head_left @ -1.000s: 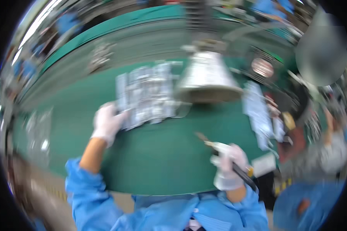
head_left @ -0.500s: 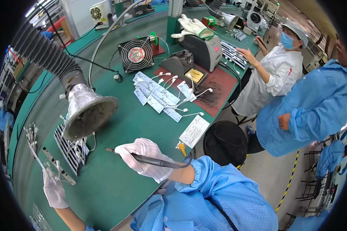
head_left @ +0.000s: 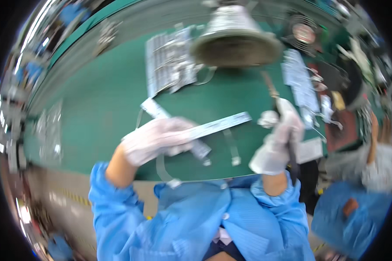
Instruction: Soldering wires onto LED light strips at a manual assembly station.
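Observation:
My left hand (head_left: 159, 137), in a white glove, is closed around two narrow white circuit board strips, crossed at an angle. One strip (head_left: 224, 124) points right from my fingers; the other strip (head_left: 156, 108) slants beneath the hand. Short white wires with connectors (head_left: 235, 160) dangle from them over the table's near edge. In my gloved right hand (head_left: 283, 137) is a soldering iron (head_left: 271, 87), its tip pointing away from me, apart from the strips. Motion blur smears fine detail.
A metal fume hood (head_left: 237, 45) hangs beyond my hands. Left of it lies a rack of strips (head_left: 167, 65). More strips (head_left: 300, 87), a fan (head_left: 302, 34), a red mat (head_left: 342, 132) and a white card (head_left: 310, 150) are at right. A co-worker in blue (head_left: 353, 213) is lower right.
My view has swung left. My left hand has come from the far-left strips to in front of me, now with two strips in it. My right hand still holds the soldering iron.

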